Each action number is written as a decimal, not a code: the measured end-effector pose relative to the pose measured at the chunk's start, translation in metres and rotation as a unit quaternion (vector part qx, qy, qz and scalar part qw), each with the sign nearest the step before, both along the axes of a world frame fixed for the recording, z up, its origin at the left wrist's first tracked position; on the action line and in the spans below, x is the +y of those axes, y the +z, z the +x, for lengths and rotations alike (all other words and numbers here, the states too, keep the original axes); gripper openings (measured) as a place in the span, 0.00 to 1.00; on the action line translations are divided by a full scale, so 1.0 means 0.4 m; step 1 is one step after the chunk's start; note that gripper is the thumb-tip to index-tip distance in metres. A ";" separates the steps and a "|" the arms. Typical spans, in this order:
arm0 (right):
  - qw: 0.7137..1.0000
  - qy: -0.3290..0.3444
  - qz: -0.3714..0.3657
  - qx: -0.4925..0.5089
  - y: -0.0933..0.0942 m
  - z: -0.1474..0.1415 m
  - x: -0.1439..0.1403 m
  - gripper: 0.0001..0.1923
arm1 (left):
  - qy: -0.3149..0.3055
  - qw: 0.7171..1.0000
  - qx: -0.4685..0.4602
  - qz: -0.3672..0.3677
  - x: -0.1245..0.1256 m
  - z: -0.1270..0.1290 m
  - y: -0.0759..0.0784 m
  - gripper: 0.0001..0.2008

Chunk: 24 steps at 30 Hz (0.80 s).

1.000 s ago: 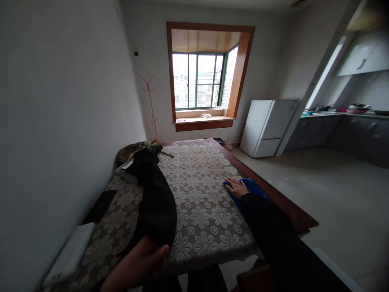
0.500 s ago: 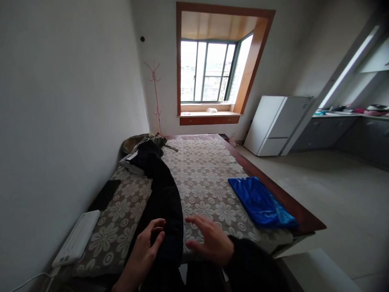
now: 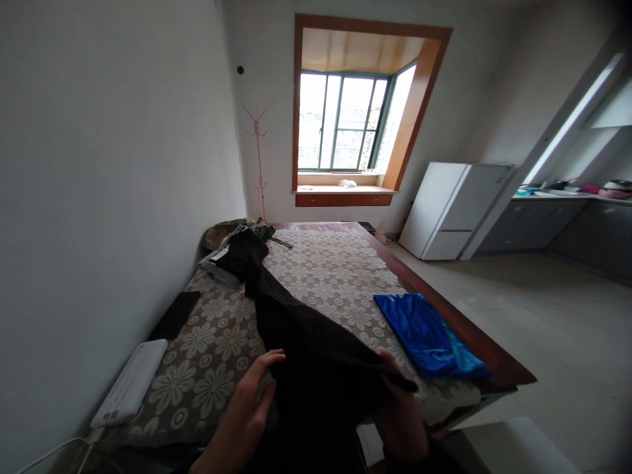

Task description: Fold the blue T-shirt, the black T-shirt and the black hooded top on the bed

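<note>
Floral cloth (image 3: 316, 289) covers the table ahead of us, and the black garment (image 3: 306, 349) runs along it, long axis from our hands at 6 o'clock up toward 11, where its far end lies on a heap (image 3: 237, 237). Our left hand (image 3: 251, 401) and right hand (image 3: 402, 415) each grip a near edge, spread apart, equally close; blue fabric (image 3: 424, 336) lies at 2 o'clock

Left hand (image 3: 249, 411) and right hand (image 3: 402, 411) grip the near edge of a black garment (image 3: 306, 342) spread on the floral tablecloth (image 3: 326, 276). A folded blue cloth (image 3: 427, 336) lies just right.
</note>
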State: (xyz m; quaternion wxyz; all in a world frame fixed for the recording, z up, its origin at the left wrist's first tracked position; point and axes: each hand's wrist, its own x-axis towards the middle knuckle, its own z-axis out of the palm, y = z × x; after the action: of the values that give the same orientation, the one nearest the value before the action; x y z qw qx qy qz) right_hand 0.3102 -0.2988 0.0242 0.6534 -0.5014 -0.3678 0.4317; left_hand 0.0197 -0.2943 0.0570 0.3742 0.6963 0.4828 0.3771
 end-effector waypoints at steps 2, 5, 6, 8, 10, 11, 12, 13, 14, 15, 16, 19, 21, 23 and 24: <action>0.998 -0.061 -0.033 -0.002 0.012 0.113 -0.010 0.19 | 0.012 0.999 0.035 0.020 0.025 -0.017 0.002 0.20; 0.992 -0.073 -0.068 -0.082 0.033 0.247 -0.008 0.21 | 0.016 0.991 0.096 0.087 0.066 -0.026 0.005 0.20; 0.988 -0.075 -0.070 -0.116 0.039 0.275 -0.007 0.22 | 0.011 0.987 0.119 0.106 0.080 -0.025 0.006 0.20; 0.977 -0.077 -0.073 -0.184 0.046 0.308 -0.009 0.23 | -0.015 0.977 0.167 0.134 0.114 -0.017 0.009 0.20; 0.964 -0.060 -0.084 -0.243 0.042 0.315 -0.019 0.24 | -0.059 0.962 0.215 0.154 0.155 0.001 0.015 0.20; 0.959 -0.047 -0.091 -0.266 0.038 0.313 -0.025 0.25 | -0.081 0.954 0.238 0.163 0.179 0.013 0.019 0.21; 0.954 -0.043 -0.093 -0.283 0.032 0.309 -0.032 0.24 | -0.100 0.946 0.258 0.171 0.204 0.028 0.024 0.21; 0.950 -0.042 -0.091 -0.296 0.025 0.304 -0.039 0.23 | -0.116 0.937 0.277 0.178 0.232 0.045 0.029 0.22; 0.947 -0.045 -0.086 -0.306 0.019 0.299 -0.045 0.23 | -0.128 0.928 0.296 0.184 0.261 0.062 0.034 0.24; 0.945 -0.049 -0.080 -0.314 0.013 0.295 -0.050 0.22 | -0.137 0.920 0.314 0.188 0.291 0.079 0.038 0.26; 0.943 -0.050 -0.076 -0.319 0.010 0.291 -0.055 0.22 | -0.144 0.913 0.333 0.189 0.321 0.095 0.040 0.28; 0.943 -0.034 -0.081 -0.320 0.012 0.291 -0.076 0.21 | -0.163 0.897 0.375 0.167 0.396 0.129 0.040 0.27; 0.947 -0.015 -0.093 -0.306 0.021 0.299 -0.096 0.20 | -0.175 0.899 0.373 0.150 0.423 0.137 0.040 0.20; 0.954 -0.008 -0.110 -0.279 0.031 0.315 -0.121 0.18 | -0.173 0.914 0.337 0.146 0.425 0.133 0.047 0.14; 0.957 -0.015 -0.120 -0.262 0.037 0.326 -0.135 0.17 | -0.162 0.926 0.308 0.149 0.416 0.126 0.056 0.13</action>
State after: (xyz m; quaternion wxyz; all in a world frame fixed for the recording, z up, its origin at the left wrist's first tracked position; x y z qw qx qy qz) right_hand 0.4404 -0.3528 0.0388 0.4751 -0.6770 -0.4645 0.3164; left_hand 0.0699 -0.1281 0.0794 0.1548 0.8945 0.3934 0.1457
